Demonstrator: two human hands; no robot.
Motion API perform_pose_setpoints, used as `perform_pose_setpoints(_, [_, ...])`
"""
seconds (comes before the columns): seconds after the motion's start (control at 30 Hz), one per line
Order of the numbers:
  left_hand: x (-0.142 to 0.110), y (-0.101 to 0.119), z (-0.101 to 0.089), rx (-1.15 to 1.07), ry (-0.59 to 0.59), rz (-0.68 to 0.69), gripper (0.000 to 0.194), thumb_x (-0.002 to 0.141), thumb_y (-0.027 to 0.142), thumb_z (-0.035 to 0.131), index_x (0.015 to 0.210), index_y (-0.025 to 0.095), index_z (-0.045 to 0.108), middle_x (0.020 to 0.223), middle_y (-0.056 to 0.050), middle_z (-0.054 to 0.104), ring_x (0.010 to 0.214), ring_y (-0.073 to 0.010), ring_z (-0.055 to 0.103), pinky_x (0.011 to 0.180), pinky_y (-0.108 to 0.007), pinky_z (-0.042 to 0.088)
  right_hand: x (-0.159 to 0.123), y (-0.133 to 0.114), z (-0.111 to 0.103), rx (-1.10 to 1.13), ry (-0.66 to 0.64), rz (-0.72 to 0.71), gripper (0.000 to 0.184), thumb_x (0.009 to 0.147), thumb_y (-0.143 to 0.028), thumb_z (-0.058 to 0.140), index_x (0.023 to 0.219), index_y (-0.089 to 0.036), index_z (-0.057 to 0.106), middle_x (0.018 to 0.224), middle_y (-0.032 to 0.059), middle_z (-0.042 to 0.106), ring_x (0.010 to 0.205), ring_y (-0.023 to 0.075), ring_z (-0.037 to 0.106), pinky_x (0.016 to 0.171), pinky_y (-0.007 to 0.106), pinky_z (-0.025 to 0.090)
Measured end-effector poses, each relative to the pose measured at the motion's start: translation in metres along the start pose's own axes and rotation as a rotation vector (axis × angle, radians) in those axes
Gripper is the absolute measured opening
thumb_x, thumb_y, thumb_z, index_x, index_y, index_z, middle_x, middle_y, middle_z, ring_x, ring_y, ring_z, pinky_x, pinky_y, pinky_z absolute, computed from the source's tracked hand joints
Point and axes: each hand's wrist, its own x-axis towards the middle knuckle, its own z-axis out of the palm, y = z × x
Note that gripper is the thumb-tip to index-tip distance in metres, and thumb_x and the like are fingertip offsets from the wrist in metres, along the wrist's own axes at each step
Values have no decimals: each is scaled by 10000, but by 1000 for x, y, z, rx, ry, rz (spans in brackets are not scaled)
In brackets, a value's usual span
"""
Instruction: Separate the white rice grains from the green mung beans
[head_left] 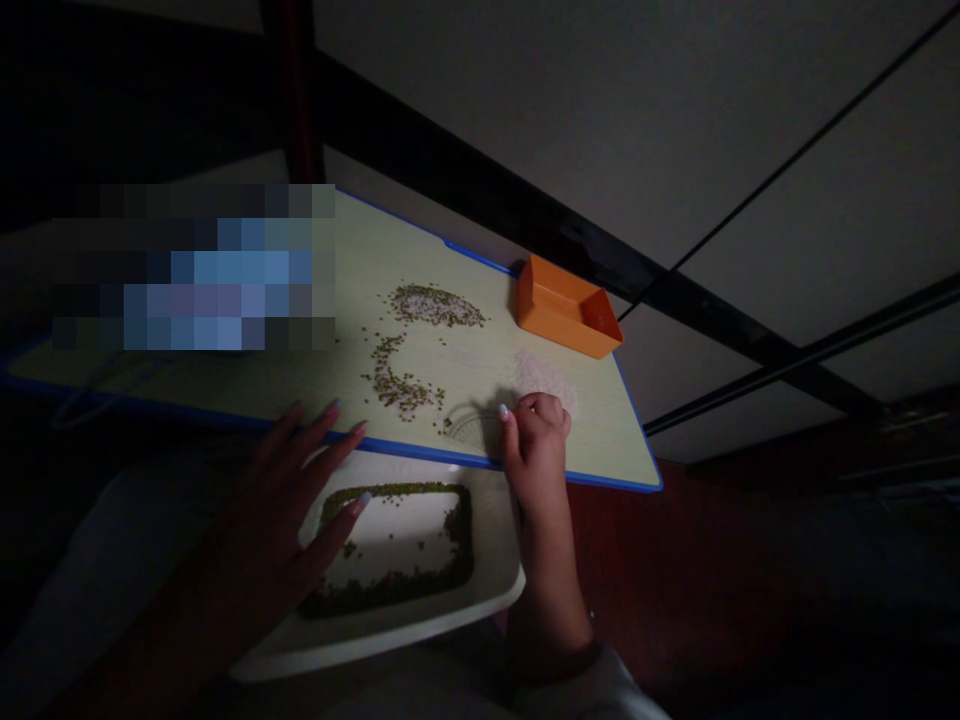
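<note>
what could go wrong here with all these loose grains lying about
The right hand is right beside the pale grains, so a careless sweep might push them into the green ones and mix them.

Those green grains lie loose near the blue table edge; a nudge might roll some off, into the white tray or past it.

The left hand is over the tray's side; if it pressed on the rim, the tray might tip and spill its green contents.

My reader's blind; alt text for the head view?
The curled right hand is beside a pale pile on a blue-edged board; the left hand spreads over a white tray of green grains. The board also holds two mixed piles and an orange box.
</note>
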Motion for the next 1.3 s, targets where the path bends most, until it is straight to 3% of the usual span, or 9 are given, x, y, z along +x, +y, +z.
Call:
perform_pose_setpoints(0.3, [-2, -3, 2, -2, -3, -5, 622, 917, 407, 474, 1513, 354, 303, 1641, -48, 347, 1570, -292, 183, 1195, -560, 382, 4, 2, 4, -63, 76, 85, 309, 985, -257, 487, 694, -207, 575, 849, 70, 590, 867, 233, 491, 817, 386, 352])
perform_pose_setpoints(0.97, [-1, -2, 2, 13, 12, 22, 603, 935, 396, 446, 1515, 352, 289, 1604, -71, 384, 1561, -294, 202, 1170, -604, 406, 9, 1, 9, 5, 18, 12, 226, 968, -222, 491, 762, -211, 583, 912, 74, 597, 919, 241, 497, 831, 385, 373])
perform_pose_setpoints(1.13, [-1, -4, 3, 13, 4, 28, 605, 936, 406, 433, 1519, 348, 283, 1616, -72, 368, 1562, -302, 195, 1160, -611, 416, 8, 2, 8, 75, 55, 35, 306, 1005, -257, 418, 731, -215, 547, 859, 61, 579, 882, 225, 502, 811, 373, 385])
perform_pose_setpoints(1.3, [-2, -4, 2, 18, 2, 21, 611, 932, 421, 440, 1520, 356, 287, 1630, -52, 351, 1568, -293, 184, 1166, -596, 416, 9, 2, 8, 61, 45, 15, 294, 988, -278, 465, 714, -216, 550, 866, 61, 584, 891, 229, 504, 815, 383, 380])
